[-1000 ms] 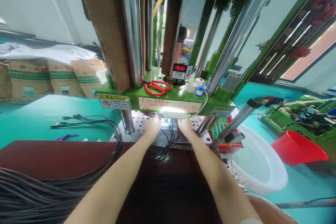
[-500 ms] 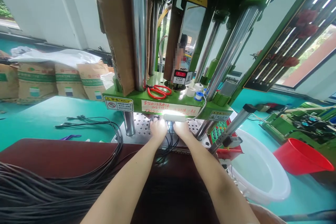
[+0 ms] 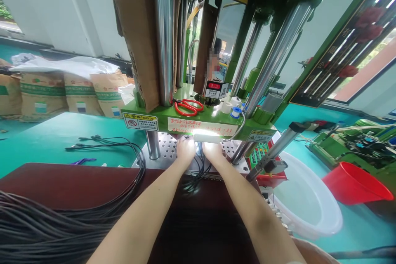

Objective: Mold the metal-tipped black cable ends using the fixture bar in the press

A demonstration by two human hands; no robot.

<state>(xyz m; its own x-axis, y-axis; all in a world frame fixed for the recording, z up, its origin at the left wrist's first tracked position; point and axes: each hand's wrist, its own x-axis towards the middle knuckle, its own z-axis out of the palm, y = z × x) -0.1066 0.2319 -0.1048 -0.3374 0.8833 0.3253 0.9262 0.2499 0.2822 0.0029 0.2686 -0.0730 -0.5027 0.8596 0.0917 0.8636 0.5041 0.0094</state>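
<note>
My left hand (image 3: 186, 150) and my right hand (image 3: 212, 150) reach under the green beam (image 3: 142, 109) of a press, side by side. A bright white lamp (image 3: 206, 137) and its glare cover their fingers, so their grip is hidden. Between my wrists several black cables (image 3: 201, 169) come out from the work spot and hang over the front edge of the perforated metal plate (image 3: 167, 150). Whether the fingers hold the cables I cannot make out.
Red-handled scissors (image 3: 188, 107) and white tape rolls lie on the beam. A large bundle of black cables (image 3: 46, 227) covers the brown table (image 3: 77, 181) at left. To the right are a control box (image 3: 260, 154), a white tub (image 3: 332, 214) and a red basin (image 3: 355, 185).
My right hand has shifted slightly left, closer to my left hand. The hands remain under the beam, and the camera view has moved slightly.
</note>
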